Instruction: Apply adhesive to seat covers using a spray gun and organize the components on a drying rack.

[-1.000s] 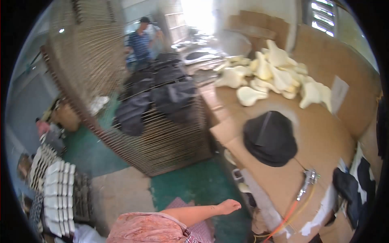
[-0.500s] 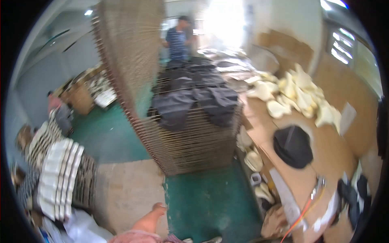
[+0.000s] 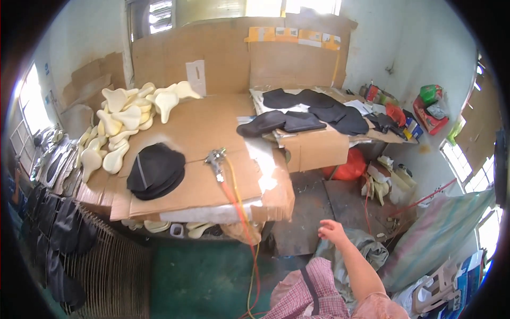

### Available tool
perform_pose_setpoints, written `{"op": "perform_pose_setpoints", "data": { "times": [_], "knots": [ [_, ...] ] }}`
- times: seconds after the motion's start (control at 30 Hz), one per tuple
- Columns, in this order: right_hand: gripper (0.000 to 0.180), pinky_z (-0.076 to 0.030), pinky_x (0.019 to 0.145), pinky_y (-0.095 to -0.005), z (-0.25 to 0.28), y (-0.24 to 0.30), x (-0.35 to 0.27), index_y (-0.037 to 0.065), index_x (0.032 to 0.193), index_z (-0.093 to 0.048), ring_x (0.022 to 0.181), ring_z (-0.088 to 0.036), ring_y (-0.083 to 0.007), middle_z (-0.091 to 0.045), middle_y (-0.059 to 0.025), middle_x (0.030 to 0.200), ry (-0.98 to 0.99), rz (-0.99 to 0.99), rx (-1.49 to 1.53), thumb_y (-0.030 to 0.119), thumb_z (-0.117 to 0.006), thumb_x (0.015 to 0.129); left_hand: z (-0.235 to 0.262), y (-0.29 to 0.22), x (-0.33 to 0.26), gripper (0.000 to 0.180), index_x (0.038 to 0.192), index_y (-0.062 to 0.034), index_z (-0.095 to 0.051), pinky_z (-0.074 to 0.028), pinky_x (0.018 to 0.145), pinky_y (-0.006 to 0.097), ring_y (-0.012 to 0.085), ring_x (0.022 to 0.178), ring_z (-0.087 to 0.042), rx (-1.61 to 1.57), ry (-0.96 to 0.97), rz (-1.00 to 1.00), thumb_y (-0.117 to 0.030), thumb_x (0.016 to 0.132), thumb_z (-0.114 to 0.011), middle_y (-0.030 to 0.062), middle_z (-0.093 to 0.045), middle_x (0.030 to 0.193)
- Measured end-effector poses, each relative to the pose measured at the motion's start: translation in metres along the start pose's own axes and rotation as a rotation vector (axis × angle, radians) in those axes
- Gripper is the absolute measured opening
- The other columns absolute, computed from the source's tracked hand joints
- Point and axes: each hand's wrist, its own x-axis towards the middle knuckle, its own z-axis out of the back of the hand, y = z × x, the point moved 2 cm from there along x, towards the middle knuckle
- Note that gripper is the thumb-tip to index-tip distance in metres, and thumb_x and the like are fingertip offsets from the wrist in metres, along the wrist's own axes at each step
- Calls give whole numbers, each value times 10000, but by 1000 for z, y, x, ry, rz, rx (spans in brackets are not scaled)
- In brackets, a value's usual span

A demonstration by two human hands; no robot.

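Observation:
My right hand (image 3: 332, 232) reaches forward from the lower right, past the table's front right corner. Its fingers are loosely bent and somewhat apart, with nothing seen in them. My left hand is out of view. On the cardboard-covered table (image 3: 212, 122) lies a metal spray gun (image 3: 216, 158) joined to an orange hose (image 3: 237, 199) and a yellow one. Left of it sits a stack of black fabric pieces (image 3: 155, 173). Cream saddle-shaped foam pads (image 3: 127, 117) are heaped at the table's far left.
Black shaped pieces (image 3: 313, 109) lie on the right-hand bench, above a red bag (image 3: 348, 165). A wire rack (image 3: 117, 282) with black pieces stands at lower left. Crumpled grey cloth (image 3: 366, 252) lies beyond my right arm, near a striped sheet (image 3: 430, 234). Hoses hang over the table edge.
My view has swung right, from the rack and the co-worker to the table and bench. My left arm has left the picture and my right arm has come in.

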Motion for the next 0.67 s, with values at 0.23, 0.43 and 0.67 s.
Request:
{"op": "perform_pose_setpoints", "data": {
  "times": [0.23,0.43,0.67],
  "knots": [
    [331,-506,748,-289,12,123,232,-1,1138,-549,882,-610,-171,-624,-97,1010,14,367,432,116,-622,837,-367,-12,-209,370,1187,-23,-498,-515,748,355,291,850,-616,6,644,-269,-136,847,-589,156,-600,1021],
    [364,-470,803,-356,2,179,487,7,1002,-592,936,-561,-296,-569,-162,999,-154,780,-17,154,-728,698,-621,74,-378,193,1032,5,-538,-542,629,337,236,662,-621,15,750,-47,-31,843,-537,136,-608,835],
    [329,-457,880,-411,-35,211,556,94,947,-681,1044,-473,-326,-552,-126,1052,96,472,-683,282,-718,680,-783,95,-447,239,1066,-21,-545,-554,658,366,274,728,-647,71,966,49,-69,833,-560,157,-631,873]
  ]
}}
